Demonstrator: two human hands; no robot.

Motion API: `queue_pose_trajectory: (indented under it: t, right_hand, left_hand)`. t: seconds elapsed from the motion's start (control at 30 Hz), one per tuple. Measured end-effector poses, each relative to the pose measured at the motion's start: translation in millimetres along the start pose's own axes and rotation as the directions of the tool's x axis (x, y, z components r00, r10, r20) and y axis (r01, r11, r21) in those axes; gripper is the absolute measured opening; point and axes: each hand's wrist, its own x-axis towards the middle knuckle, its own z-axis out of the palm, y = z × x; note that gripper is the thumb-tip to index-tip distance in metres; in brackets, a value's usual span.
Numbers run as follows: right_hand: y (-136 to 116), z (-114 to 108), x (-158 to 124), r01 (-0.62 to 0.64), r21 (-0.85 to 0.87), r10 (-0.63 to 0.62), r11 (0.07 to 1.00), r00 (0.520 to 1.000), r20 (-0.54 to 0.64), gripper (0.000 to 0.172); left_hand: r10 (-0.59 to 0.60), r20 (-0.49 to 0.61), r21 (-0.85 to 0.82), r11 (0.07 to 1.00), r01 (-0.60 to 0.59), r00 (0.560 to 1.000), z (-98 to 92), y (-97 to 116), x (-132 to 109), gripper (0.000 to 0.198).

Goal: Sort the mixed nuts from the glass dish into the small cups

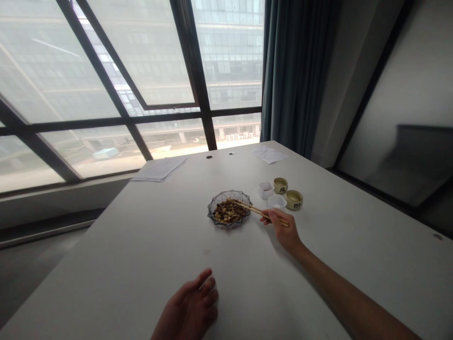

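Observation:
My right hand (283, 230) is closed around a pair of wooden chopsticks (261, 212). Their tips reach into a mix of nuts and dried pieces (228, 211) in a clear glass bowl with a scalloped rim (210, 208). Whether a piece is pinched between the tips is too small to tell. Beyond that hand stand two small white plastic containers, one with a few bits inside (265, 190) and another nearer (277, 202). My left hand (193, 304) rests palm sideways near the front of the table, fingers loosely curled and apart, holding nothing.
Two olive-green cups with dark characters, a farther one (281, 185) and a nearer one (294, 200), stand right of the containers. Paper sheets (161, 169) lie at the table's (141, 250) far left, and crumpled paper (269, 154) at the far right. Windows and a dark curtain (297, 71) stand behind.

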Motion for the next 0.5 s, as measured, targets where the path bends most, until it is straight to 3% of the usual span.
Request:
queue_pose_trajectory:
  t: [0.17,0.33,0.5]
  right_hand:
    - [-12,-7,1,0.038,-0.041,-0.036,0.998,0.997,0.063,0.039]
    - [-19,-10,1,0.159,-0.168,-0.125,0.973,0.973,0.193,0.036]
    - [-19,-8,1,0.191,-0.182,-0.148,0.965,0.963,0.224,0.033]
  left_hand:
    - [0.013,0.005,-0.008,1.0,-0.013,1.0,0.8,0,0,0.031]
    - [0.008,0.012,-0.02,1.0,-0.008,1.0,-0.3,1,1,0.03]
    - [0.0,0.028,-0.023,1.0,0.0,1.0,-2.8,0,2,0.027]
